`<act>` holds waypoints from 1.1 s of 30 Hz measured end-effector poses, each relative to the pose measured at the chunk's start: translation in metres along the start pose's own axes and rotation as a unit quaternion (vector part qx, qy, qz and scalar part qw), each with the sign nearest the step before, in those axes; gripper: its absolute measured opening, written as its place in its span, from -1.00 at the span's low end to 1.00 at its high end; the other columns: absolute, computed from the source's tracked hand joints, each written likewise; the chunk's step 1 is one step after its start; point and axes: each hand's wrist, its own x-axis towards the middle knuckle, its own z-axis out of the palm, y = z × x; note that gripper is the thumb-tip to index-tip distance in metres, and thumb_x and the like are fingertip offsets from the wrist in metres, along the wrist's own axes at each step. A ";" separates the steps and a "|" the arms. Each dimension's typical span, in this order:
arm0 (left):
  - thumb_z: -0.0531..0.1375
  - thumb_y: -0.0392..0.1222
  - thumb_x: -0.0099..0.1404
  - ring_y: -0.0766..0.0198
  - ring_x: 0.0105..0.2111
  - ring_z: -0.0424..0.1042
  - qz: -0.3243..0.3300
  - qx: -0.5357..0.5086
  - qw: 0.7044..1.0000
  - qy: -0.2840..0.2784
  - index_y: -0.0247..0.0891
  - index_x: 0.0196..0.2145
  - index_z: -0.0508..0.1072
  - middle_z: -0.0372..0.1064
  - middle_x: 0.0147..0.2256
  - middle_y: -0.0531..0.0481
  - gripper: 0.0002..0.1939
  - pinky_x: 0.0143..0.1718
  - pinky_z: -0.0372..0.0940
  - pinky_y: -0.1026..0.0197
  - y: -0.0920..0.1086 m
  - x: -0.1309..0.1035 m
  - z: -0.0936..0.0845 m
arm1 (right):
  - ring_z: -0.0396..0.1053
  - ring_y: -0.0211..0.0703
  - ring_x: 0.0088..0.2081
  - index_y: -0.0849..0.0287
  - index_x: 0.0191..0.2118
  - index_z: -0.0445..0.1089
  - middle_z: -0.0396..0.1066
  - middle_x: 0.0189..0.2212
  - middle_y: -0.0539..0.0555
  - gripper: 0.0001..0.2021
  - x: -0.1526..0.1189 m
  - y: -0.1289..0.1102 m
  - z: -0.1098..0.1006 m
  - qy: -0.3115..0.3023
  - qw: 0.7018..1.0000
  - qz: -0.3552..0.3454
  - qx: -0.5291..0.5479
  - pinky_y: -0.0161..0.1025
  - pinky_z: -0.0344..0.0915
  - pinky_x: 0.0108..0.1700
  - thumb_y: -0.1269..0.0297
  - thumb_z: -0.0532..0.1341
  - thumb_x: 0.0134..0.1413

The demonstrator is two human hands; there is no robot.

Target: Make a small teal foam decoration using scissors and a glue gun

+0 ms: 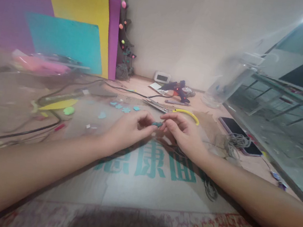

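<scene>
Between the fingertips of both hands is a small dark teal piece (157,124), too small and blurred to name more exactly. My left hand (134,128) pinches its left end with thumb and fingers. At its right end, my right hand (184,132) also has its fingers closed together. Just beyond the hands lie scissors (187,113) with yellow handles. Small light-blue flower cutouts (126,110) and a light-blue heart-shaped cutout (102,115) lie past my left hand. Under my forearms spreads a pale printed sheet (129,196) with large green characters.
A dark glue gun (181,91) with a red light rests near a small digital clock (162,77). Its black cord (37,132) curves across the left side. A phone (238,134) and coiled wire (238,141) lie right, near the table edge. Coloured sheets (68,43) stand at back left.
</scene>
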 end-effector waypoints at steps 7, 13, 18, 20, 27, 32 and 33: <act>0.19 -0.09 0.29 0.30 -0.39 0.39 0.008 0.029 1.000 0.007 -0.26 -0.38 0.44 0.45 -0.40 0.06 -0.81 -0.36 0.22 0.26 0.004 -0.002 -0.001 | 0.46 -0.22 -0.34 0.15 -0.23 0.42 0.50 -0.36 0.02 -0.84 -0.001 0.000 0.002 0.006 0.997 -0.016 -0.071 -0.27 0.37 -0.30 0.22 0.29 0.08; 0.18 -0.13 0.28 0.31 -0.41 0.37 0.018 0.040 0.999 0.008 -0.26 -0.41 0.42 0.43 -0.43 0.07 -0.82 -0.38 0.20 0.26 0.003 -0.002 0.000 | 0.43 -0.24 -0.38 0.16 -0.30 0.43 0.49 -0.42 0.00 -0.90 -0.003 -0.002 0.003 0.003 0.992 -0.031 -0.121 -0.29 0.34 -0.32 0.25 0.23 0.14; 0.19 -0.14 0.28 0.30 -0.38 0.39 0.016 0.032 0.999 0.002 -0.27 -0.41 0.43 0.45 -0.41 0.06 -0.83 -0.35 0.21 0.25 0.003 -0.002 0.000 | 0.42 -0.26 -0.40 0.16 -0.32 0.42 0.47 -0.44 0.00 -0.89 -0.003 -0.003 0.002 -0.009 0.995 -0.025 -0.096 -0.30 0.33 -0.35 0.24 0.22 0.15; 0.19 -0.14 0.28 0.30 -0.38 0.39 0.007 0.022 1.000 0.007 -0.27 -0.40 0.44 0.45 -0.41 0.06 -0.84 -0.34 0.22 0.26 0.003 -0.002 0.000 | 0.41 -0.26 -0.41 0.16 -0.27 0.42 0.46 -0.44 -0.01 -0.86 -0.002 -0.003 0.002 -0.015 0.997 -0.022 -0.069 -0.30 0.32 -0.35 0.22 0.18 0.19; 0.18 -0.08 0.29 0.30 -0.40 0.39 -0.037 -0.012 0.999 0.012 -0.27 -0.37 0.43 0.44 -0.41 0.06 -0.80 -0.35 0.23 0.25 0.001 -0.001 -0.002 | 0.41 -0.25 -0.39 0.15 -0.21 0.42 0.45 -0.42 -0.02 -0.87 0.001 0.003 0.001 -0.008 1.000 0.000 -0.013 -0.29 0.30 -0.36 0.23 0.22 0.16; 0.20 -0.09 0.27 0.29 -0.38 0.39 -0.030 -0.010 1.000 -0.001 -0.27 -0.38 0.42 0.43 -0.40 0.05 -0.82 -0.33 0.24 0.24 0.000 -0.001 -0.001 | 0.39 -0.26 -0.40 0.16 -0.31 0.43 0.44 -0.44 -0.02 -0.88 0.001 0.003 0.001 -0.006 0.999 -0.014 -0.046 -0.29 0.29 -0.34 0.22 0.24 0.14; 0.21 -0.09 0.27 0.29 -0.37 0.39 -0.024 -0.014 1.000 -0.006 -0.27 -0.37 0.41 0.43 -0.39 0.05 -0.81 -0.32 0.24 0.23 -0.001 0.000 0.000 | 0.38 -0.26 -0.41 0.16 -0.32 0.42 0.43 -0.46 -0.03 -0.87 0.001 0.003 0.001 -0.005 0.999 -0.010 -0.041 -0.29 0.28 -0.37 0.21 0.23 0.15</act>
